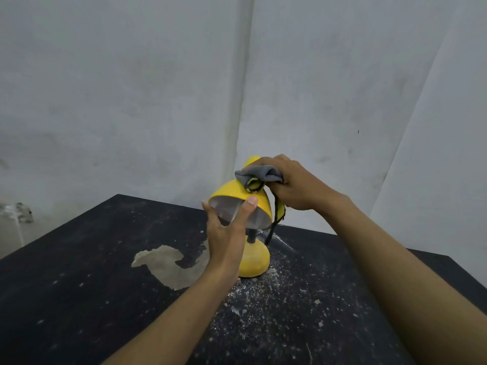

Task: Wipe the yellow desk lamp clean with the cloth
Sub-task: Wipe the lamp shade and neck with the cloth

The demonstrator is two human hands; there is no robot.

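Observation:
The yellow desk lamp stands on the black table, its round base behind my left wrist and its shade tipped toward me. My left hand grips the shade's front rim, thumb on the outside and a fingertip at the left edge. My right hand holds a bunched grey cloth with yellow-and-black trim and presses it on the top of the shade. A strip of the cloth hangs down beside the lamp's dark neck, which is mostly hidden.
The tabletop is scattered with white dust and flakes, thickest in front of the lamp, with a pale worn patch to the left. Grey walls meet in a corner just behind the table. Some clutter lies on the floor far left.

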